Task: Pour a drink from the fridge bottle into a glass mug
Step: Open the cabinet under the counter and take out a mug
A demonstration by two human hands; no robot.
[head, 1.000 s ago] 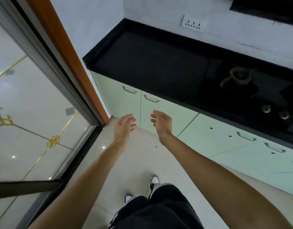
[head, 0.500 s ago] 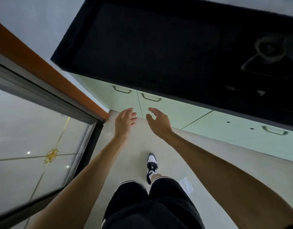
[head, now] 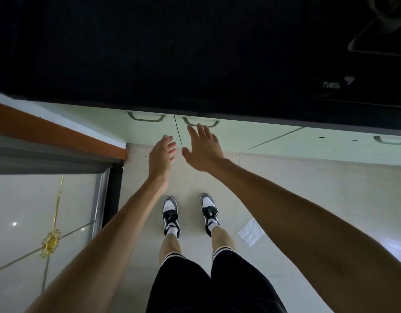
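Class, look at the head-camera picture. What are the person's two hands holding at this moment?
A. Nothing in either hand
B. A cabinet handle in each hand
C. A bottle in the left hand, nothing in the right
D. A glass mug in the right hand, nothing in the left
A: the left hand and the right hand are both open and empty, fingers spread, reaching toward the pale green cabinet doors below the black countertop.

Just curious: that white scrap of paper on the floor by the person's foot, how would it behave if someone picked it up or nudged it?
The flat white paper scrap looks thin, so it would probably flop when lifted. It seems very light, likely sliding or fluttering across the smooth pale floor tiles. Lying flush, it may be fiddly to pinch.
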